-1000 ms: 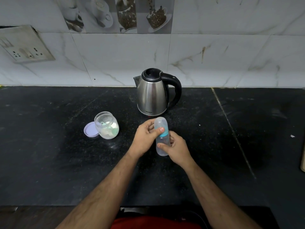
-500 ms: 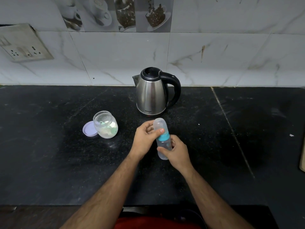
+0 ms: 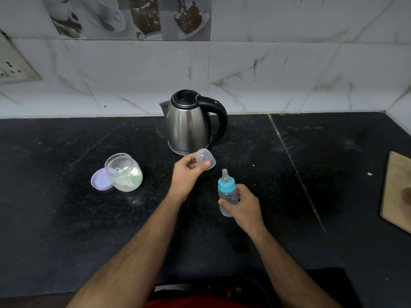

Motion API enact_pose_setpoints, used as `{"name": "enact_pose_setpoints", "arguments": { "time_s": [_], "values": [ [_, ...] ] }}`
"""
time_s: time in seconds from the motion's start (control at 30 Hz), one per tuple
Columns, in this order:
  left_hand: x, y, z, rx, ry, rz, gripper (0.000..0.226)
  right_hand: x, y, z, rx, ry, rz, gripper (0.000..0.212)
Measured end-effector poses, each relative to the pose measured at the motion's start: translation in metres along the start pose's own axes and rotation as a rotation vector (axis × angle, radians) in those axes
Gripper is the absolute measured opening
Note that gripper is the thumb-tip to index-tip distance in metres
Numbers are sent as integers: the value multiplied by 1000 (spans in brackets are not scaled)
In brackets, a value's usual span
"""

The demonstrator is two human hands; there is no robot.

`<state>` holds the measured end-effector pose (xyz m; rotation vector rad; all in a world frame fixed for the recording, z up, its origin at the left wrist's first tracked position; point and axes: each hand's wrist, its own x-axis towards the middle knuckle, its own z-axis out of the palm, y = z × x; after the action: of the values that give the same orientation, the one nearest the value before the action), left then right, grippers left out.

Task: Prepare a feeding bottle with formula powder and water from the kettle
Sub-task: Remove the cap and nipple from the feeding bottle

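We see the left hand (image 3: 186, 174) pinching the clear cap (image 3: 205, 158), off the bottle. Right hand (image 3: 244, 204) fingers wrap the feeding bottle (image 3: 226, 194), teat exposed, in front of the kettle (image 3: 189, 125). Open powder jar (image 3: 123, 172) sits left.

Left hand (image 3: 188, 174), right hand (image 3: 245, 205): closed grips.

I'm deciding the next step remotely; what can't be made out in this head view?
- Kettle: water level hidden by steel wall and closed lid.
- Bottle: right hand covers part; contents unclear.
- Jar: powder amount blurred.
- Wooden board: cut off by right edge.
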<state>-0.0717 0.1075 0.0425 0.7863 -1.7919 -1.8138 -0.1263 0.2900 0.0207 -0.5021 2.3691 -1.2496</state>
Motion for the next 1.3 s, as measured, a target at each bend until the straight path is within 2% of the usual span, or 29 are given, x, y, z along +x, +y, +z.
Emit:
{"name": "enact_pose_setpoints", "arguments": {
  "time_s": [0.3,0.57,0.67,0.77,0.83,0.9,1.0,1.13,1.23,1.3],
  "values": [
    [35,-39,15,573,-120,-4,56,3,2,-19,54,32,-10,52],
    [46,-51,26,763,-154,31,66,4,10,-20,75,23,-20,52],
    [45,-51,26,769,-160,-2,82,4,10,-21,96,5,-14,51],
    [38,-47,23,719,-82,5,81,3,5,-22,100,-11,-24,51],
    [26,-40,20,664,35,79,61,3,0,-22,118,-35,-25,50],
    [12,-26,17,467,54,96,40,3,-5,-22,153,-80,-34,48],
    [-9,-4,12,125,-226,-10,29,5,-13,-22,234,-186,-44,43],
    [-19,11,-2,-35,-570,-78,42,7,-28,-18,372,-354,-76,36],
    [-21,20,-13,-84,-627,-63,43,5,-41,-16,432,-461,-83,28],
    [-23,24,-18,-132,-587,-68,48,4,-45,-16,427,-522,-74,26]
  ]
}}
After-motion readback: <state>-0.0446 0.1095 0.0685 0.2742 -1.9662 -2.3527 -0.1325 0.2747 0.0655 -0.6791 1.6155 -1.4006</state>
